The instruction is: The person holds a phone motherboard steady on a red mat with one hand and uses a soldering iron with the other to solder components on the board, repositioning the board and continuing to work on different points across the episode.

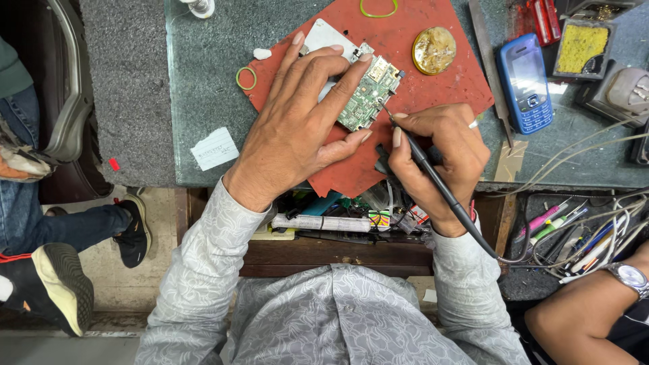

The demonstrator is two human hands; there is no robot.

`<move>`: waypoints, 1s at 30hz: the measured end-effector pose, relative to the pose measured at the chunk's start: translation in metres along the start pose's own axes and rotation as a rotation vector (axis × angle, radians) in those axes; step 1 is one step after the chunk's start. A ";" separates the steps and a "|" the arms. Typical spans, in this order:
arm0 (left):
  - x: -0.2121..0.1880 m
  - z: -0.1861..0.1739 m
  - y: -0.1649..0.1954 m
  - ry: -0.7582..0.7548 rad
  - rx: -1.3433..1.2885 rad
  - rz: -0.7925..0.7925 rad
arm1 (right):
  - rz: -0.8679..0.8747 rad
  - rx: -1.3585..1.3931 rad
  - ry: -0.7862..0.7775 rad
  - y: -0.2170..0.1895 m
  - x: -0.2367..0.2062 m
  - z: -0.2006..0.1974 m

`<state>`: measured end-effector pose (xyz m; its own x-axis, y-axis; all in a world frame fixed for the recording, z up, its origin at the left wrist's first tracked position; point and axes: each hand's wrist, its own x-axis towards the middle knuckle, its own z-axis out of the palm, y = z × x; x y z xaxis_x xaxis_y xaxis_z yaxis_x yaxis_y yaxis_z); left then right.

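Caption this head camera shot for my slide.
Left hand steadies a green circuit board while right hand applies a soldering iron.

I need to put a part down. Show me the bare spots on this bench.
Free: grey top left of the red mat, between the green ring and paper slip; also mat below the round tin. Crowded: around the blue phone, and the circuit board under the hands.
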<state>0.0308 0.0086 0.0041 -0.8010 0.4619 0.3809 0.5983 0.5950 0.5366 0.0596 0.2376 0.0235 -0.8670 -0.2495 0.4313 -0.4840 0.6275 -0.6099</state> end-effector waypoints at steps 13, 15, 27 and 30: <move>0.001 -0.001 0.001 -0.003 0.001 -0.003 | 0.007 0.010 -0.006 0.002 -0.001 0.000; 0.001 -0.001 0.001 -0.001 0.002 -0.003 | 0.005 0.008 -0.008 0.002 -0.002 -0.001; 0.000 0.002 -0.001 0.006 0.021 0.007 | 0.010 0.004 -0.004 0.002 -0.002 0.000; -0.001 0.001 -0.001 0.004 0.011 0.005 | 0.016 0.002 0.000 0.001 -0.002 0.002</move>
<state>0.0309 0.0076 0.0024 -0.7978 0.4624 0.3870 0.6029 0.5999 0.5260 0.0608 0.2377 0.0208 -0.8748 -0.2395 0.4211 -0.4700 0.6300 -0.6182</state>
